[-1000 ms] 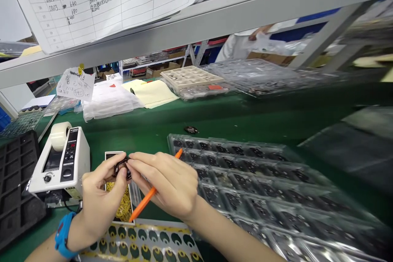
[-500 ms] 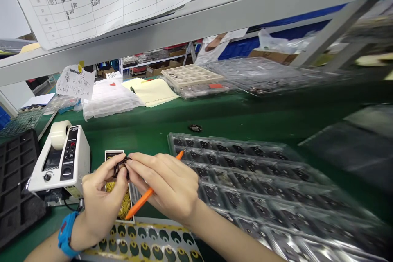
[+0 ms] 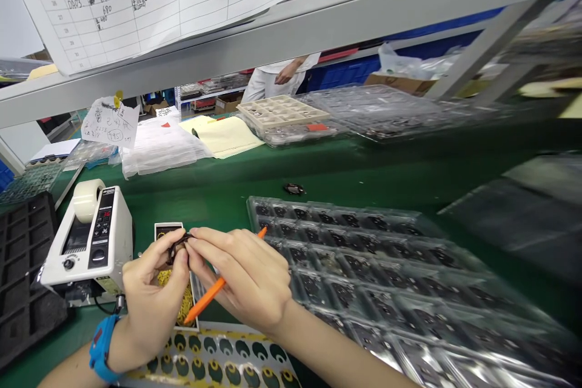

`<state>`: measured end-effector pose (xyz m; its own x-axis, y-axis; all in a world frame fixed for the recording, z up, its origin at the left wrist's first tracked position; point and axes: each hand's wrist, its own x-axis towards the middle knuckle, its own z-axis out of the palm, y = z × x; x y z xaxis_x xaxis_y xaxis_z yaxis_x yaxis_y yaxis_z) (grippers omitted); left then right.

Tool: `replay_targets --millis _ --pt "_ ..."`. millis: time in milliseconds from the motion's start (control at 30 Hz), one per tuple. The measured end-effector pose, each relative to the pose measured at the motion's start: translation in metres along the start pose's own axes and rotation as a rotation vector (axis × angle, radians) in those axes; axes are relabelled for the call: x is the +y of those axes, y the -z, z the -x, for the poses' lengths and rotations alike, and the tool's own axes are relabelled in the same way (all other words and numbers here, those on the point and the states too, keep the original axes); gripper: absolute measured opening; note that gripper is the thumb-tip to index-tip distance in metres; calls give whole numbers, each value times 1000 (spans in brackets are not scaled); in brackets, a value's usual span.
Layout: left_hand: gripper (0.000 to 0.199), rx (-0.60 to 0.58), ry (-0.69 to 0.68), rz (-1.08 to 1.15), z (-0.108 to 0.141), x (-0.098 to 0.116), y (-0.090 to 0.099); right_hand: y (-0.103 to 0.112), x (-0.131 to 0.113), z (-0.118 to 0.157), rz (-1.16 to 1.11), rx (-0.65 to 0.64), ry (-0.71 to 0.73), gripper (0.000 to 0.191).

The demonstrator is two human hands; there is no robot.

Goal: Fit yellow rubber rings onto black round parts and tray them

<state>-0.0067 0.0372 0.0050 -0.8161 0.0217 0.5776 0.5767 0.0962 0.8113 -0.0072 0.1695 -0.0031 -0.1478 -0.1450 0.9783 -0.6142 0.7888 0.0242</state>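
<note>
Between the fingertips of my left hand (image 3: 152,288) is a small black part (image 3: 177,247), mostly covered by the fingers. My right hand (image 3: 248,276) touches the same part from the right with closed fingertips. An orange pen-like tool (image 3: 205,302) lies slantwise through my right hand, its tip pointing down and left. Below the hands is a white box (image 3: 196,315) with yellow rings (image 3: 186,300) in it, partly hidden by my left hand. A sheet of dark green round stickers (image 3: 218,370) lies nearest me.
Left stands a white tape dispenser (image 3: 93,242) beside a black compartment tray (image 3: 27,279). Clear plastic trays (image 3: 364,254) of black parts fill the right. One loose black part (image 3: 294,188) lies behind them. A grey shelf beam (image 3: 218,51) crosses above; another person's hand (image 3: 287,73) shows beyond.
My hands stay on the black part with only a slight shift. In the background, the other person has moved left and more of their clothing shows.
</note>
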Motion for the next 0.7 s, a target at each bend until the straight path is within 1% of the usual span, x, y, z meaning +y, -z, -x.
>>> replay_targets --millis 67,100,167,267,333,400,433,467,500,567,633,700 --pt "23 -17 23 7 -2 1 1 -1 0 0 0 -3 -9 6" --pt "22 -30 57 22 -3 1 1 -2 0 0 -2 -6 -19 7" --pt "19 -61 171 89 -9 0 3 -3 -1 0 -33 -27 -54 11" --pt "12 -86 335 225 -19 -5 6 1 1 -2 -166 -87 -162 14" --pt "13 -98 368 264 -25 -8 9 8 5 -5 -281 -136 -269 12" --pt "12 -120 360 260 -28 -10 12 15 10 -10 -373 -195 -379 5" --pt "11 -135 349 258 -29 -10 14 18 13 -13 -411 -236 -416 3" --pt "9 -158 338 262 -29 -10 16 20 16 -15 -447 -278 -434 5" --pt "8 -187 335 273 -29 -9 17 21 19 -16 -487 -324 -430 8" --pt "7 -250 351 305 -28 -7 19 21 22 -16 -562 -421 -373 9" --pt "7 -299 388 311 -27 -4 19 20 24 -15 -595 -477 -300 10" --pt "7 -318 402 285 -27 -3 19 19 24 -14 -579 -506 -244 13"
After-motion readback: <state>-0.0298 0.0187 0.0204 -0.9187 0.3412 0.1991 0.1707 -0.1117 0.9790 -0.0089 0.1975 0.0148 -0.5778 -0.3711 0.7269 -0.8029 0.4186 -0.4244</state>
